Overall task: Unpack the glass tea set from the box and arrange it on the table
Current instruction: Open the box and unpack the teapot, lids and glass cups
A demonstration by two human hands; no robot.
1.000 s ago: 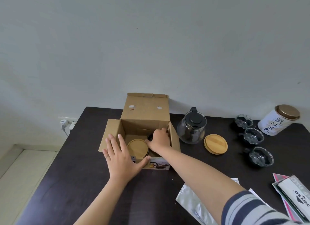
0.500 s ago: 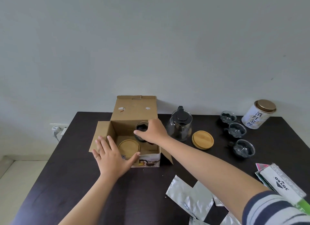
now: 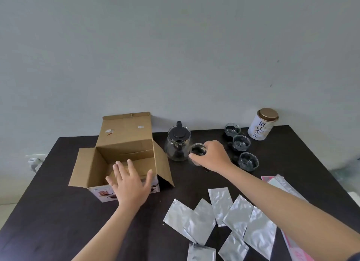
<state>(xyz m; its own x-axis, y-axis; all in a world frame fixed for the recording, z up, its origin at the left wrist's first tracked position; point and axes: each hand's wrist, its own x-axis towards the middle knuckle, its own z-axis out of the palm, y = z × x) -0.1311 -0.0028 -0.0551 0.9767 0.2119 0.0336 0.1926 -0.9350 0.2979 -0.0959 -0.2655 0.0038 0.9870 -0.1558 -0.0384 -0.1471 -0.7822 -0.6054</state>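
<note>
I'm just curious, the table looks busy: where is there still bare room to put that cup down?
Bare table lies left of and in front of the box. A smaller dark strip runs between the teapot and the foil packets. The right side is crowded: three cups, the tin, packets.

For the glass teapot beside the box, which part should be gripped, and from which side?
Judging by its pose, grip the glass teapot around its round belly or by the black lid knob, coming from above: the box flanks its left, and the right hand holding a glass cup crowds its right.
</note>
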